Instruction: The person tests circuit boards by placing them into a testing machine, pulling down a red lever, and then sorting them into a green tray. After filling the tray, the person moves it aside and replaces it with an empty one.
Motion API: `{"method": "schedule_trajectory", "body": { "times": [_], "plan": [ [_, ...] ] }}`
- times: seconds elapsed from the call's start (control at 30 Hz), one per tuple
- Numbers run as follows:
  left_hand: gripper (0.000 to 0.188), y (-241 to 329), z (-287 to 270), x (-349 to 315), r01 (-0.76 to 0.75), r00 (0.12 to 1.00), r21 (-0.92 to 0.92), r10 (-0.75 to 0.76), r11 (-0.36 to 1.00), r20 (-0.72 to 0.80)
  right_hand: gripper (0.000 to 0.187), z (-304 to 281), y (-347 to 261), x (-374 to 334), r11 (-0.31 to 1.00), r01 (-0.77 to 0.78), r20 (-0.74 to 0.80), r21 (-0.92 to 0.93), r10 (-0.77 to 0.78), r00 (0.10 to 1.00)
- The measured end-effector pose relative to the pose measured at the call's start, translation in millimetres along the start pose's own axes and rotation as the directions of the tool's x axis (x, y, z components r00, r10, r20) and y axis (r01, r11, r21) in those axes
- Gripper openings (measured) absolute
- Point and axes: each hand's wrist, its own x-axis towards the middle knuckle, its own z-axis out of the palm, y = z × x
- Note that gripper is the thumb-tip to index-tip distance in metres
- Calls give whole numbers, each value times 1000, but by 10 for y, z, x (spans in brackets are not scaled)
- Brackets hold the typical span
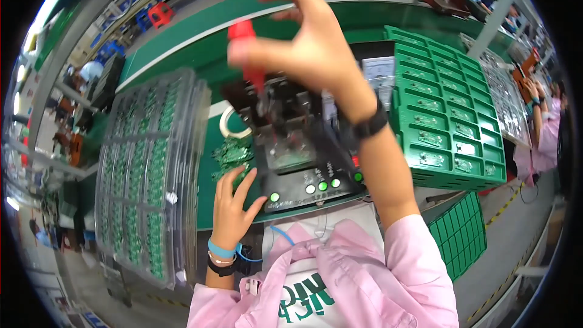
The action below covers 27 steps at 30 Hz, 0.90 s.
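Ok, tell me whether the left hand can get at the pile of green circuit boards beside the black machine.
Likely yes: the left hand is open at the near edge of the pile of green circuit boards, and nothing visible blocks it. The white ring lies beyond the pile.

Right hand (316, 48): raised over the black fixture (294, 197), fingers spread and curved, thumb across a red handle (242, 29) — blur hides whether they touch.
Left hand (233, 209): low at the fixture's left, fingers apart, tips beside a heap of green boards (233, 152).
Wrists: a blue band (222, 249) and a dark one on the left, a dark band on the right.
Round buttons (323, 186): along the fixture's near edge, lit green or white.
White ring (225, 126): just beyond the heap.
Clear trays (193, 133): stacked at left, holding rows of boards.
Green tray (449, 178): at right — boards in its compartments.
Co-worker (537, 124): pink-clothed, far right.
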Motion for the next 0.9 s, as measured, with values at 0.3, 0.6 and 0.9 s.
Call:
{"method": "schedule_trajectory", "body": {
  "times": [0.3, 0.6, 0.9],
  "plan": [
    [30, -502, 17, -582, 260, 960, 36, -254, 965, -117, 18, -345, 20, -1489, 878, -443, -131, -182, 425, 896],
    [25, -617, 96, -688, 114, 985, 130, -95, 985, -144, 24, -108, -61, -1783, 661, -620, 302, -423, 747, 592],
    [25, -107, 77, -212, -116, 968, -55, 100, 992, -231, 29, -49, -34, -1826, 703, -569, 235, -427, 693, 681]
  ]
}}
